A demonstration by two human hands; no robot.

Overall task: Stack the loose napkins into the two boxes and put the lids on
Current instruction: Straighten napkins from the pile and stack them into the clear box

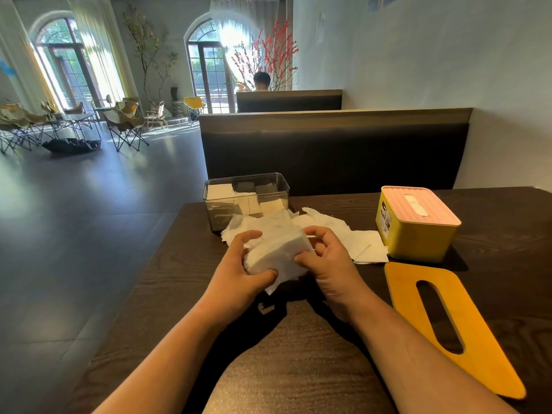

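Both hands hold a thick stack of white napkins (276, 252) just above the dark wooden table (298, 354). My left hand (245, 264) grips its left side, thumb underneath. My right hand (327, 258) grips its right edge with curled fingers. More loose napkins (358, 243) lie spread behind the stack. A clear plastic box (246, 198) at the table's far left edge holds a few napkins and has no lid. A yellow box (416, 231) with a pink slotted lid (418, 204) stands to the right. An orange-yellow lid with a long slot (454, 324) lies flat at the right.
A dark booth bench back (334, 150) rises right behind the table. The table's left edge drops to a tiled floor (74, 234). A white wall (448, 70) runs along the right. Another person sits far back behind a second booth.
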